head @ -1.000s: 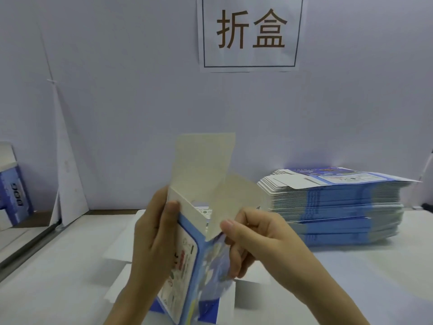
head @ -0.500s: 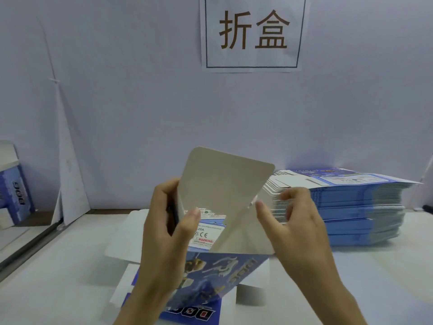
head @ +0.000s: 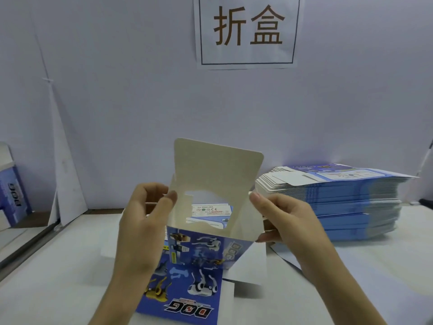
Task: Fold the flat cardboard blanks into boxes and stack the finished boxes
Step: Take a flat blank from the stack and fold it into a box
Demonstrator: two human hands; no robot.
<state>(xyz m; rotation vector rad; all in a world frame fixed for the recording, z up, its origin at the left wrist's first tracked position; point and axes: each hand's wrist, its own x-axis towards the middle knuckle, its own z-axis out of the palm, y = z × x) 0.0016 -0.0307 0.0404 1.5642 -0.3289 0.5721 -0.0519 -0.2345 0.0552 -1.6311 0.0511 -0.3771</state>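
In the head view, a half-formed blue box (head: 199, 259) printed with robot dogs sat centre and near, held just above the white table (head: 46, 277) as an open tube, its pale top flap standing upright on the far side. The left hand (head: 145, 221) pinched the box's left wall, thumb pressed to the inside and fingers curled behind it. The right hand (head: 285, 221) gripped the right wall, one fingertip at the upper corner and the other fingers curled round lower down. Through the open tube a printed label on another blank (head: 210, 211) lying beneath showed. A tall stack of flat blanks (head: 339, 202) lay far right; a finished box (head: 14, 195) stood at the far left edge. A sign (head: 248, 31) with two characters hung on the wall.
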